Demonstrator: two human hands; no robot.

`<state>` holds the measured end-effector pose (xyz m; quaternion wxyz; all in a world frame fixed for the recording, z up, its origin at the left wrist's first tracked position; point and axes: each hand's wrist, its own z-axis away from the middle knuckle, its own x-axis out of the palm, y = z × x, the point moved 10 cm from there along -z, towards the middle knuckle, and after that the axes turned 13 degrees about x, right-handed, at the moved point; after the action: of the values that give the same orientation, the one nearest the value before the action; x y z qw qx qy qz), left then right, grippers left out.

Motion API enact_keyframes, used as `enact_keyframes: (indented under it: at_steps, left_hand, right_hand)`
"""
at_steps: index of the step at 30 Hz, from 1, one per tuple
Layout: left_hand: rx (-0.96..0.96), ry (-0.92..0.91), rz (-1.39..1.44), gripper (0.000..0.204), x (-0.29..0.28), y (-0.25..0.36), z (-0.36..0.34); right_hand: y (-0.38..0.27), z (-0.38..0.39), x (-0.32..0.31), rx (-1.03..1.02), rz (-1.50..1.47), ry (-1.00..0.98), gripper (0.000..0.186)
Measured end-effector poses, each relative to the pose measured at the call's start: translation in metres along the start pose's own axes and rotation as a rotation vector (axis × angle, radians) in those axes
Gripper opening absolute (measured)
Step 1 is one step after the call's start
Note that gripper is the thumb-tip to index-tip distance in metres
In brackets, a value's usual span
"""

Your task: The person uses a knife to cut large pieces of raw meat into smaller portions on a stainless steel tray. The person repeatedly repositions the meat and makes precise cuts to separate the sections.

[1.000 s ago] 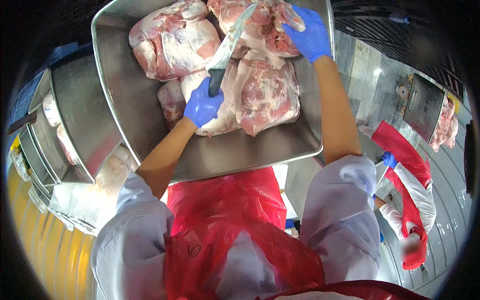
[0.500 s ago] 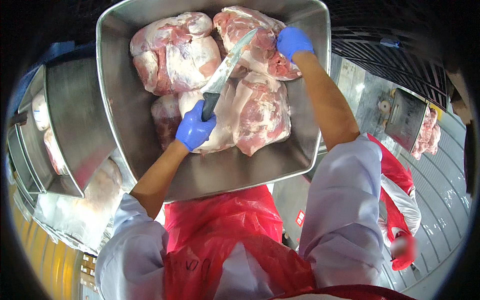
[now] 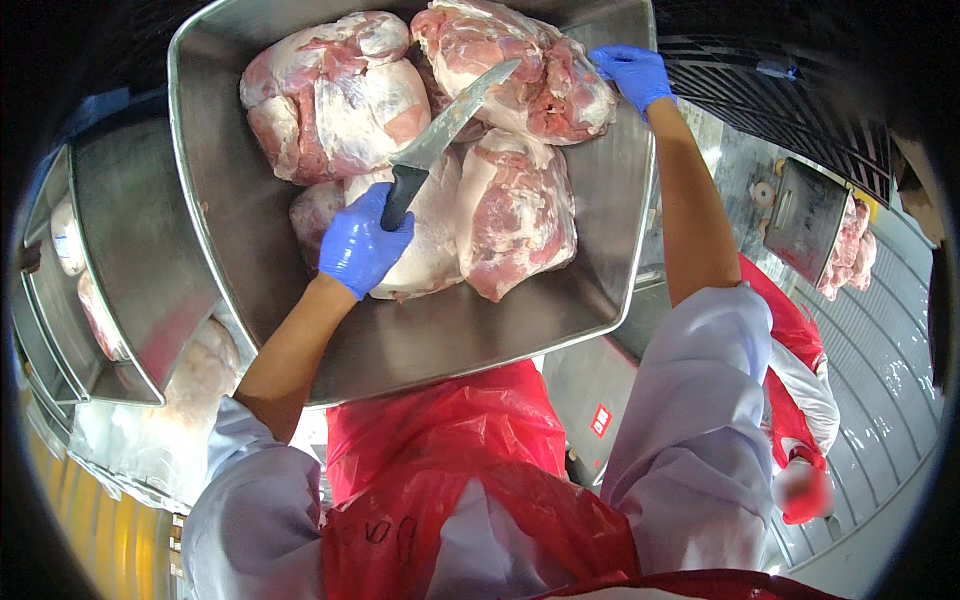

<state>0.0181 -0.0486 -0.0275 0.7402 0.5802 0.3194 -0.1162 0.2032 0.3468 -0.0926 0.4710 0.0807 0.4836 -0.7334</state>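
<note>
My left hand [image 3: 364,243], in a blue glove, is closed round the black handle of a knife [image 3: 450,128]. Its long, smeared blade points up and to the right, over large pieces of raw meat in a metal tub [image 3: 420,365]. At the tub's right side is my right hand [image 3: 636,76], also blue-gloved. Its fingers are loosely bent toward the upper right meat piece [image 3: 545,90], with nothing visible in them. Another big piece [image 3: 340,100] lies upper left. Two more, a pale one [image 3: 410,255] and a pinker one [image 3: 515,215], lie nearer me.
Metal bins [image 3: 135,240] holding pale meat stand at the left. To the right, another metal bin [image 3: 800,225] has meat behind it, and a dark slatted crate [image 3: 790,130] stands above. A person in a red apron [image 3: 790,330] is at the lower right.
My right hand has come off the upper right meat piece and moved right, to the tub's side. My left hand with the knife has shifted slightly left and down.
</note>
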Motion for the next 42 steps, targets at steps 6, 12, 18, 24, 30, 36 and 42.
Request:
enact_keyframes:
  at_steps: [6, 12, 18, 24, 30, 36, 42]
  left_hand:
    - [0.168, -0.033, -0.284, 0.036, -0.033, 0.011, -0.018]
    - [0.080, -0.094, -0.317, 0.039, -0.040, 0.003, -0.020]
    - [0.134, -0.093, -0.283, 0.041, -0.033, 0.005, -0.013]
    - [0.085, -0.122, -0.233, 0.042, -0.025, -0.004, -0.007]
    - [-0.003, -0.170, -0.195, 0.045, -0.029, -0.010, -0.005]
    - [0.137, -0.084, -0.169, 0.042, -0.069, 0.032, -0.052]
    - [0.347, -0.168, -0.499, 0.039, -0.096, 0.088, -0.106]
  right_hand:
    - [-0.008, 0.015, -0.025, -0.202, 0.131, 0.142, 0.028]
    - [-0.083, 0.055, 0.058, -0.537, 0.764, 0.115, 0.046]
    - [-0.075, 0.030, 0.077, -0.188, 1.041, 0.097, 0.028]
    - [-0.061, -0.006, 0.068, -0.034, 0.999, 0.193, 0.028]
    - [-0.038, -0.026, 0.042, -0.079, 0.748, -0.068, 0.035]
    - [0.024, -0.004, -0.009, 0.030, 0.098, 0.082, 0.027]
    - [0.057, 0.046, -0.024, -0.022, -0.052, 0.300, 0.020]
